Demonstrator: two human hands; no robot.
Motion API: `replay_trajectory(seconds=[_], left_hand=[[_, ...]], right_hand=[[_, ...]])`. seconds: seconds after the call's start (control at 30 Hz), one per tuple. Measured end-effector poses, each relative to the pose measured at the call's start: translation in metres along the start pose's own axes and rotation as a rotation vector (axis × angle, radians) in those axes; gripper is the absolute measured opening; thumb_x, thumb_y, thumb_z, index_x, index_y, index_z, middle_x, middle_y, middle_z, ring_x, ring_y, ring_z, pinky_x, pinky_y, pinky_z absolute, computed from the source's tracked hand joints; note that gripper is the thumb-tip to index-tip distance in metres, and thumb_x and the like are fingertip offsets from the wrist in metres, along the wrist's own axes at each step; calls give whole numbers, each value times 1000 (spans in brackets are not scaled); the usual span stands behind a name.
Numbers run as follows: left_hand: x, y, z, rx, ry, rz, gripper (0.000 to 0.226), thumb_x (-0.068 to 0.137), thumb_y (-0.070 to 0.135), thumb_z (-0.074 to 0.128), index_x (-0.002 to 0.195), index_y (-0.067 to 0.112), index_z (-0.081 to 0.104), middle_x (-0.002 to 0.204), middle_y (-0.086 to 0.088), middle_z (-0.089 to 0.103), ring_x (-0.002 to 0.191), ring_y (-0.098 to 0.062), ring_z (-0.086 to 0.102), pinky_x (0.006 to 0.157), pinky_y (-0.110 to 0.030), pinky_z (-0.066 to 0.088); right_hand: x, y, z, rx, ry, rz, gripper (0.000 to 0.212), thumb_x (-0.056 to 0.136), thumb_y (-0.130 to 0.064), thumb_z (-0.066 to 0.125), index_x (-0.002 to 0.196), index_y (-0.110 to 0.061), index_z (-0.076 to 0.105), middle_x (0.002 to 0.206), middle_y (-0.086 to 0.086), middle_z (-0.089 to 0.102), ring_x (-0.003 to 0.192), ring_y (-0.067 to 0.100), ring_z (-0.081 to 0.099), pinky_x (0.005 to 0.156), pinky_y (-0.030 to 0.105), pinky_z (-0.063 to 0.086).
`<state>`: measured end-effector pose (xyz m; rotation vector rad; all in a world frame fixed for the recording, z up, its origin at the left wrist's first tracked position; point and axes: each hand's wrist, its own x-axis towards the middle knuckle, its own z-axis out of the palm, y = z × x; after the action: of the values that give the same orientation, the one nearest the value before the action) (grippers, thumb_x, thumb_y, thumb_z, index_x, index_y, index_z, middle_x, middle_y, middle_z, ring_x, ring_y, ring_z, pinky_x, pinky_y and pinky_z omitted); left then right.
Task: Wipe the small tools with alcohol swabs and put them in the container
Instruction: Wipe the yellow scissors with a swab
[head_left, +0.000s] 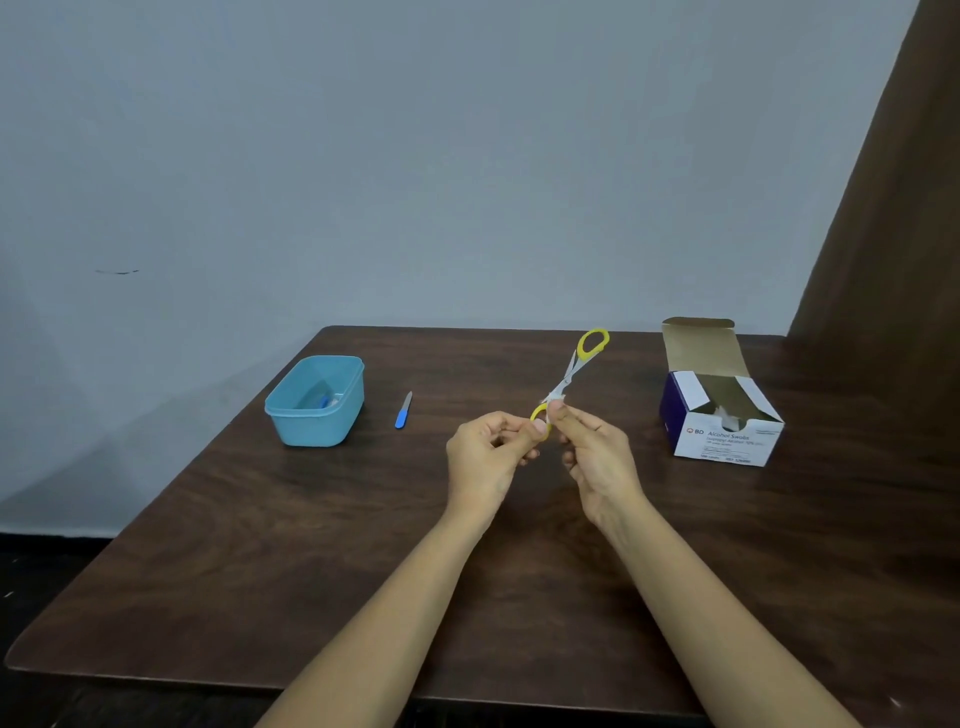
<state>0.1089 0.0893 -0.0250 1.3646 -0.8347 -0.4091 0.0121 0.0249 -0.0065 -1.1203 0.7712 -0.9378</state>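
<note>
**Scissors (571, 369) mid-wipe w/ alcohol swab (557, 399)**

Pale blue wall (363, 156) behind; dark wood table (337, 571) across lower view; brown curtain (883, 208) at R.

On table, far R: open cardboard swab box (727, 441), flap up. Far L: teal plastic container (311, 434), lidless, w/ sth blue and white inside, too small to ID. Just R of container, not touching: blue-handled nail file (403, 411), flat on wood, not yet in.

Centre, above table: L hand (488, 452), fingers curled, pinching lower yellow loop of scissors. R hand (597, 452), thumb and fingers closed on white swab, pressed to metal shank. Second yellow loop up and away, toward far edge. Blades not clearly visible; no telling whether open or closed.

Likely step: wiping scissors; drop into container next, file after.

Risks, by judgement:
- Thin pinch plus wet swab: possible slip and drop onto table.
- Possible nick to R fingertips if rubbing along a hidden edge.
- Possible swing of upper handle at pivot.

Legible on box front: "BD", "Alcohol Swabs"; smaller line approx "Isopropyl Alcohol 70%"; rest too blurred.
</note>
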Motion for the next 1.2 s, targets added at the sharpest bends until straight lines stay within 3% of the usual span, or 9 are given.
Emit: replay_trajectory(seconds=[0.23, 0.33, 0.57, 0.7, 0.87, 1.07, 1.2], left_hand=[[1, -1, -5, -11, 58, -17, 19, 78, 27, 78, 81, 9, 74, 60, -1, 69, 56, -6, 62, 56, -19, 51], [2, 0, -5, 13, 58, -23, 15, 77, 25, 79, 79, 11, 74, 59, 1, 68, 55, -4, 62, 56, -17, 51], [2, 0, -6, 48, 49, -58, 15, 75, 25, 80, 78, 12, 74, 63, 0, 68, 54, 0, 60, 54, -13, 49], [4, 0, -3, 21, 38, -64, 18, 76, 25, 79, 82, 9, 75, 66, -4, 69, 55, -1, 59, 54, -15, 49], [3, 0, -4, -64, 50, -82, 16, 77, 18, 79, 81, 4, 73, 63, -4, 67, 54, -2, 59, 53, -15, 49], [5, -4, -6, -68, 60, -112, 19, 75, 23, 80, 82, 6, 73, 64, -2, 67, 56, -2, 59, 55, -15, 49], [4, -4, -4, -13, 33, -111, 23, 75, 30, 79, 82, 10, 73, 68, -2, 70, 61, -3, 62, 57, -15, 50]], right_hand=[[-5, 6, 4, -76, -56, -2, 17, 84, -26, 71, 96, -15, 75, 64, -15, 67, 65, 1, 56, 69, 19, 40], [-7, 6, 4, -115, -65, -28, 6, 87, -22, 68, 88, -21, 74, 59, -17, 65, 61, -2, 55, 69, 16, 41], [-6, 2, 2, -156, -65, -12, 5, 86, -20, 69, 86, -18, 74, 55, -17, 63, 63, 1, 53, 66, 15, 39], [-4, 0, 2, -218, -53, -103, 9, 86, -25, 70, 84, -18, 75, 68, -14, 67, 68, 0, 57, 68, 15, 43], [-3, 7, 4, -189, 9, -98, 19, 83, -36, 70, 81, -18, 76, 65, -7, 63, 65, 4, 51, 63, 17, 42], [-4, 12, 5, -157, -43, -26, 23, 84, -31, 70, 100, -15, 75, 79, -1, 69, 71, 7, 54, 64, 18, 40], [1, 11, 2, -230, -49, -67, 13, 88, -29, 67, 88, -19, 75, 79, -2, 68, 75, 7, 55, 68, 19, 42]])
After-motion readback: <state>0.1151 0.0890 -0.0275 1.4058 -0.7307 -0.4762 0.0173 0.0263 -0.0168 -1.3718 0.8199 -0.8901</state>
